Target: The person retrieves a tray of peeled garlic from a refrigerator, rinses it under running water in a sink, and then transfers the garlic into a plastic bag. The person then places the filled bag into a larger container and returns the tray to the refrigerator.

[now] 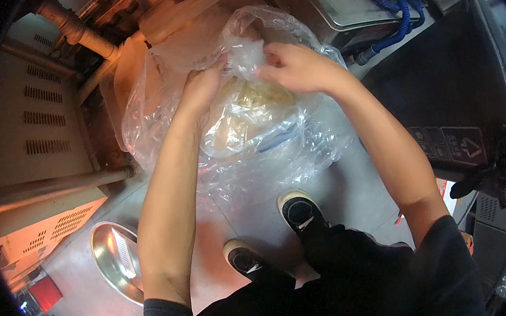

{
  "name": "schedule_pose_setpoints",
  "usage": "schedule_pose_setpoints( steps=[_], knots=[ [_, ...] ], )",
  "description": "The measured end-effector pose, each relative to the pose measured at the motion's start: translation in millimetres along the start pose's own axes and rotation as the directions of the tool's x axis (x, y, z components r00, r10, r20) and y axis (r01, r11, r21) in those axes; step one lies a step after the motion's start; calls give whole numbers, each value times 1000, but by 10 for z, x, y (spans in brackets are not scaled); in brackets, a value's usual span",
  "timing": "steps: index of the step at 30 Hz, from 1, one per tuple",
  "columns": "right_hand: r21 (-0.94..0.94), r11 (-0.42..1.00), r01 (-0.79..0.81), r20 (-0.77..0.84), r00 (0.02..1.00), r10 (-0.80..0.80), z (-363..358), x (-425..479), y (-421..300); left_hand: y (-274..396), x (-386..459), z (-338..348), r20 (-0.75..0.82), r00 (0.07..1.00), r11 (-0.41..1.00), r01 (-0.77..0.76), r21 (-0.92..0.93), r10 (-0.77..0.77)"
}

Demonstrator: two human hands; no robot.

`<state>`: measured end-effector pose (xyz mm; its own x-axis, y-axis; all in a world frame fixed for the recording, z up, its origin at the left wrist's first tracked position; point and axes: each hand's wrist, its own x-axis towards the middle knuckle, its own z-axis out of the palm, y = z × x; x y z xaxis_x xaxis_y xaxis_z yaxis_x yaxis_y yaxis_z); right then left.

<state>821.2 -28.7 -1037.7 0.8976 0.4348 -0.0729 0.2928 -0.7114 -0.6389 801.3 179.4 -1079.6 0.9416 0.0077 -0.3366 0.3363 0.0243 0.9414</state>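
Note:
A large clear plastic bag [156, 117] spreads wide in front of me, crinkled and partly covering the floor. Inside its opening sits a smaller plastic bag [264, 93] with yellowish contents that I cannot identify. The whitish, bunched neck [242, 55] of the smaller bag stands up between my hands. On its left side my left hand [203, 87] holds the plastic, its fingertips partly turned out of sight. Thumb and fingers of my right hand [299, 67] pinch the same neck from the right. The bags' underside is hidden.
A black bin [430, 88] with a recycling mark stands at the right, near a blue hose [399, 27]. Vented metal panels [44, 106] and a pipe [57, 185] line the left. A metal bowl [102, 261] and red bucket [45, 293] are lower left.

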Motion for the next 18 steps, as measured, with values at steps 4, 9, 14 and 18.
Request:
schedule_pose_setpoints(
  steps=[4, 9, 14, 18],
  knots=[
    [143, 979, 146, -42, 989, -141, 306, 209, -44, 62, -204, -181, 56, 998, 994, -23, 106, 17],
    [-117, 991, 67, -116, 990, -80, 51, 418, 107, 232, -351, -277, 287, 955, 756, -246, 606, 80],
    [242, 962, 126, -382, 924, -24, -93, 394, 228, 125, -604, -338, 116, 971, 556, -216, 803, 210],
    [26, 959, 281, -533, 816, -225, -142, 112, 121, 509, -886, -372, 165, 986, 528, -119, 841, -41]
  ],
)
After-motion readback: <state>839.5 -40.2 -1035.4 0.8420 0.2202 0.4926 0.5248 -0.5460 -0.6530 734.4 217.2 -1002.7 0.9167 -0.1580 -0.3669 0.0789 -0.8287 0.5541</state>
